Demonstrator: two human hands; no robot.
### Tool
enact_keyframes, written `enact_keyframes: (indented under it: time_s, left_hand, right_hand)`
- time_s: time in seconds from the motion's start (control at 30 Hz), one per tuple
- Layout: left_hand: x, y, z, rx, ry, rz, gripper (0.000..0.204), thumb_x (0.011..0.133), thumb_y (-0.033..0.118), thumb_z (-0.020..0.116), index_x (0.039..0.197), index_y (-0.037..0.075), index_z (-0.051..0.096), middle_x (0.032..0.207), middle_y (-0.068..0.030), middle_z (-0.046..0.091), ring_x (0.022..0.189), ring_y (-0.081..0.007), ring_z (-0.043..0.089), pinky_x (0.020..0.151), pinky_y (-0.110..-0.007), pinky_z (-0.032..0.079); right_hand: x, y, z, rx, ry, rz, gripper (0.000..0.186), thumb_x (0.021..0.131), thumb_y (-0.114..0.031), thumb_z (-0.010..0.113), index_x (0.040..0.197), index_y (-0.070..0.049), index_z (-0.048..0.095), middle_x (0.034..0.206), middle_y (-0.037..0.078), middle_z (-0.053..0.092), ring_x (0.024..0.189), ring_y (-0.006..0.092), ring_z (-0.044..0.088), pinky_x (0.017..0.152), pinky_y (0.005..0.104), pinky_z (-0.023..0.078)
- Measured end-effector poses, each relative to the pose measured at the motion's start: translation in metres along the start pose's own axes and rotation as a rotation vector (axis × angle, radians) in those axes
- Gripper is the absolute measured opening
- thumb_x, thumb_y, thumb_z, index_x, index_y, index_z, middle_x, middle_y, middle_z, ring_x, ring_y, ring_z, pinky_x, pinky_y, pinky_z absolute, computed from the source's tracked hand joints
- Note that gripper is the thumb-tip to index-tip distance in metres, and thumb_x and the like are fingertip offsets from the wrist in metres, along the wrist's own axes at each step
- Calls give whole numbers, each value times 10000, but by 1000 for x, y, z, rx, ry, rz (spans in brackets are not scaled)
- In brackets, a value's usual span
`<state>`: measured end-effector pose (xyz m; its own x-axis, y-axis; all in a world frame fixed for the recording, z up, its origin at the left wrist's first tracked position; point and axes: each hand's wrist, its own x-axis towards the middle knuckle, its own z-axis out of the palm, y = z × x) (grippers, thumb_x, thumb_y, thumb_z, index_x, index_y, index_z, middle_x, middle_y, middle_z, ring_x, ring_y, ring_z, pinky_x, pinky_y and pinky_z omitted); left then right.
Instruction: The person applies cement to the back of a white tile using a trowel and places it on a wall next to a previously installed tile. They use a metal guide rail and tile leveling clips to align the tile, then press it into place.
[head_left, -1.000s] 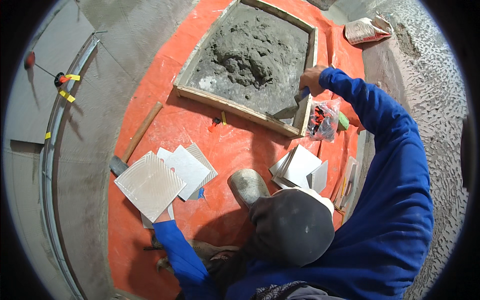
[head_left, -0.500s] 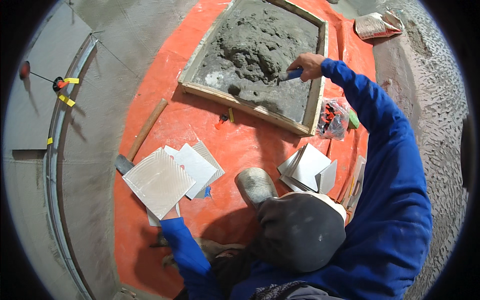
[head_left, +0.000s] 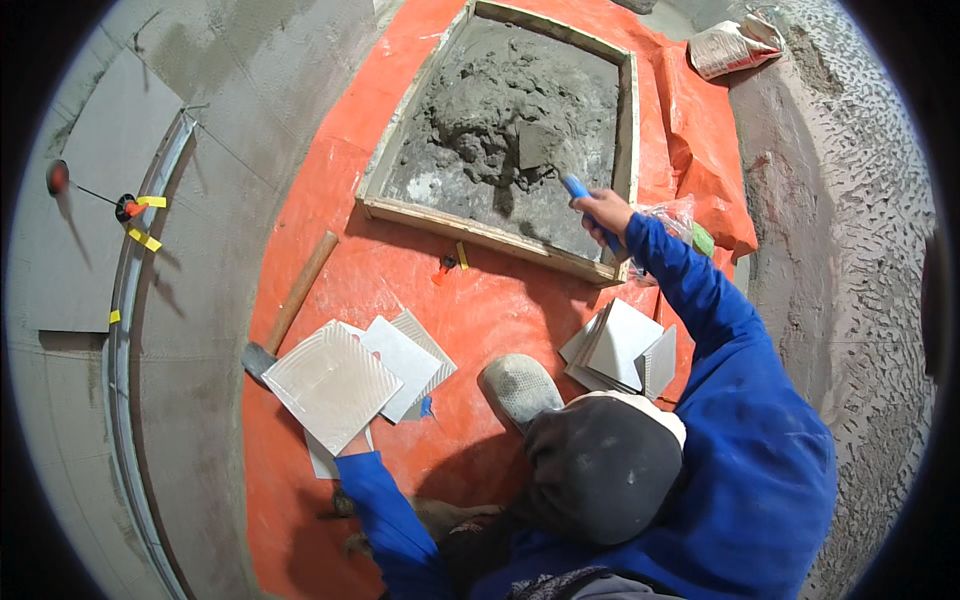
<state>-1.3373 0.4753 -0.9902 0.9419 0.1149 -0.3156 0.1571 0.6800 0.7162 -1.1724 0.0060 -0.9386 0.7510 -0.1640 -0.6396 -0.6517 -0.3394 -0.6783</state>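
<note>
My right hand (head_left: pixel 606 214) is wrapped around the blue handle of a trowel (head_left: pixel 578 186). The trowel's mortar-coated blade (head_left: pixel 541 147) lies over the near right side of a heap of wet grey mortar (head_left: pixel 470 110). Around the mortar is a shallow wooden tray (head_left: pixel 480 240). At the left, my left hand (head_left: pixel 358 445) grips the near corner of a square tile (head_left: pixel 335 383), whose ribbed face is turned up. The tile hides most of its fingers. More tiles (head_left: pixel 398 362) lie fanned out beneath and beside it.
A hammer (head_left: pixel 300 295) lies left of the tray on the orange sheet (head_left: pixel 330 265). Another tile stack (head_left: pixel 622 345) rests at the right, near a plastic bag (head_left: pixel 672 215). A paper sack (head_left: pixel 735 48) lies at the far right. A metal rail (head_left: pixel 122 350) runs along the left.
My right hand has drawn nearer, tilting the trowel so its blade now shows over the mortar. The left hand still holds the tile. The whole view has shifted slightly.
</note>
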Motion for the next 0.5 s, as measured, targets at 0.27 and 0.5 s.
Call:
enact_keyframes:
  time_s: [0.27, 0.5]
  left_hand:
    - [-5, 7, 8, -155, 160, -49, 688, 990, 539, 353, 1463, 40, 372, 1493, -206, 401, 1358, -390, 398, 1088, -610, 340]
    - [-4, 6, 6, -175, 134, -56, 671, 992, 530, 367, 1456, 46, 385, 1477, -198, 421, 1342, -379, 416, 1087, -585, 347]
  right_hand:
    - [-27, -2, -18, 392, 51, -227, 217, 935, -265, 581, 1049, -92, 514, 695, 27, 521, 475, 114, 514, 417, 286, 449]
    - [-31, 14, 4, 495, -159, -148, 251, 964, -286, 579, 1082, -111, 443, 721, 46, 522, 423, 101, 501, 337, 256, 425]
